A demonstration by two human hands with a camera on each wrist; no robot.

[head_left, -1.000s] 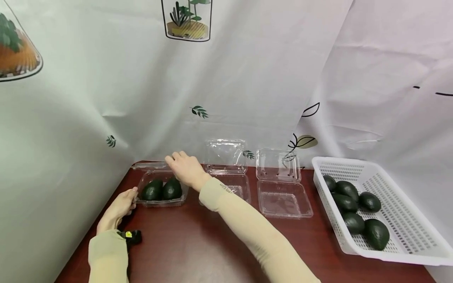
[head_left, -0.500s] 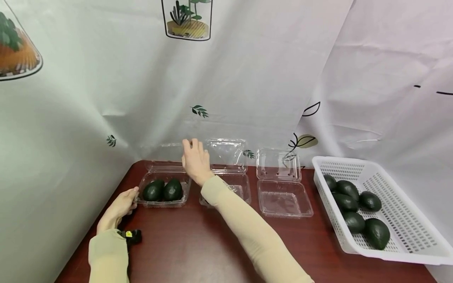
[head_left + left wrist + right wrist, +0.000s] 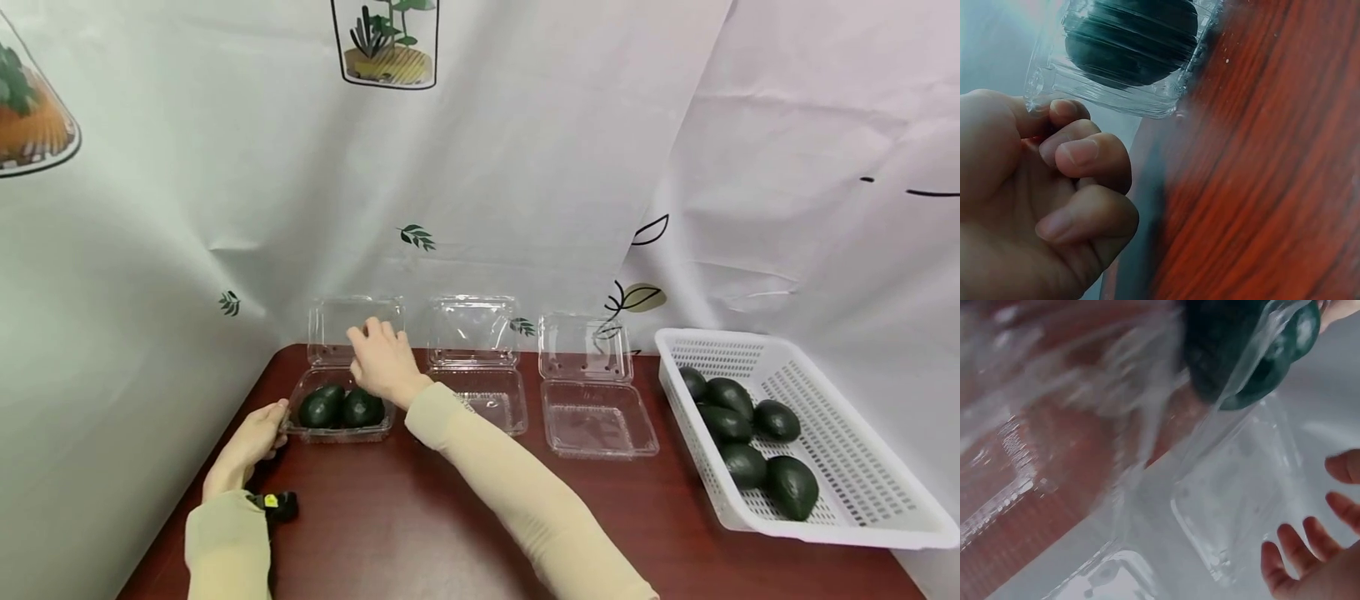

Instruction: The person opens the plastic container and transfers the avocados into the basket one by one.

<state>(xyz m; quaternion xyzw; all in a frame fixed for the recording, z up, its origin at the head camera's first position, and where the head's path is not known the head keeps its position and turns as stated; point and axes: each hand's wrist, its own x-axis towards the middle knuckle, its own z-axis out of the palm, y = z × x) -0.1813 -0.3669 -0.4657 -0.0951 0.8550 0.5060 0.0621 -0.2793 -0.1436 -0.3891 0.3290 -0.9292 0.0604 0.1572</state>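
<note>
In the head view, a clear plastic clamshell container point(image 3: 341, 435) stands at the table's left end with two dark green avocados point(image 3: 322, 407) in it. Its lid point(image 3: 330, 321) is raised at the back. My left hand point(image 3: 251, 437) pinches the container's front left corner between thumb and index finger; the left wrist view shows the other fingers curled beside it. Over the container's right side and in front of the lid is my right hand point(image 3: 382, 360). Its fingers point(image 3: 1297, 550) are spread and loosely bent in the right wrist view, with nothing held.
Two more clear clamshells, a middle one point(image 3: 517, 425) and a right one point(image 3: 600, 454), stand with lids raised. A white perforated basket point(image 3: 862, 537) holds several avocados point(image 3: 791, 487) at the right. A patterned white curtain point(image 3: 510, 183) hangs behind the red-brown table point(image 3: 375, 517).
My right hand went up and right, then came back left and lower over the container. The left clamshell's lid now stands more upright. My left hand has stayed at the corner.
</note>
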